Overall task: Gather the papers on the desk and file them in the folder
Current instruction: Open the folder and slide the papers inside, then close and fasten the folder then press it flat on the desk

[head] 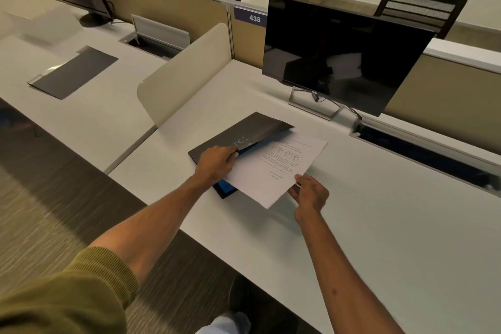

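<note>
White printed papers (273, 168) lie half inside the folder (241, 133), a dark cover with a blue lining showing at its open edge, which sits on the pale desk (379, 225) in front of the monitor (341, 54). The sheets enter at an angle, their far portion tucked under the raised front flap and their near corner jutting out over the desk toward the person. The left hand (215, 161) is closed on the flap's edge, thumb and fingers pinching it up so the mouth stays open. The right hand (309, 194) is clamped on the near right corner of the papers, thumb on top and fingers beneath. By the look of it, the filing step itself is in hand: no loose sheets show elsewhere on this desk, so the gathering seems done. The next move probably calls for pushing the stack further in while turning it square with the folder's spine, keeping the flap lifted until the corners clear, then letting the cover drop shut. A second dark folder (73, 72) lies well apart on the neighbouring desk beyond the divider (184, 73); whether it matters to the task cannot be told.
</note>
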A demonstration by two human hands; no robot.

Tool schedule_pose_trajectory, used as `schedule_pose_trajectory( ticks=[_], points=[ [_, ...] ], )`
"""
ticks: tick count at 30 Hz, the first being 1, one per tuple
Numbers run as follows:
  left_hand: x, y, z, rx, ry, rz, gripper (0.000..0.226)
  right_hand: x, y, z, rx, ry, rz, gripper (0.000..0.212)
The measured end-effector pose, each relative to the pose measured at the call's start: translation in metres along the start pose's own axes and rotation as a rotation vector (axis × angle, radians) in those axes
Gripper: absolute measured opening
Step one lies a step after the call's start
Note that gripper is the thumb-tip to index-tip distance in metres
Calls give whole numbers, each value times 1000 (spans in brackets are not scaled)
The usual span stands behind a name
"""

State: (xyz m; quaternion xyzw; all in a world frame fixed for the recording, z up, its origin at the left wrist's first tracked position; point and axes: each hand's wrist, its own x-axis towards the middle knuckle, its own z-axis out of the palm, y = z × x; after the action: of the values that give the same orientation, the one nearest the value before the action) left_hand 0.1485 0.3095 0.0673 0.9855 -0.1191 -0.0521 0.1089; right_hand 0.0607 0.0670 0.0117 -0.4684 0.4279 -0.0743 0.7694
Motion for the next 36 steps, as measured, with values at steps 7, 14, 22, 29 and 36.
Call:
schedule_pose_trajectory(
  ticks=[7,14,22,29,36],
  points=[
    [-3,3,13,0,5,9,36,-5,16,30,-5,35,33,7],
    [-7,9,32,2,11,-5,29,-4,30,74,26,94,64,6],
    [-5,15,59,-23,47,11,28,10,42,115,-6,119,86,28],
    [2,10,72,31,35,71,33,27,49,131,-318,95,-22,18],
    [12,6,79,46,-3,94,36,34,49,128,-661,60,-254,22]
  ],
)
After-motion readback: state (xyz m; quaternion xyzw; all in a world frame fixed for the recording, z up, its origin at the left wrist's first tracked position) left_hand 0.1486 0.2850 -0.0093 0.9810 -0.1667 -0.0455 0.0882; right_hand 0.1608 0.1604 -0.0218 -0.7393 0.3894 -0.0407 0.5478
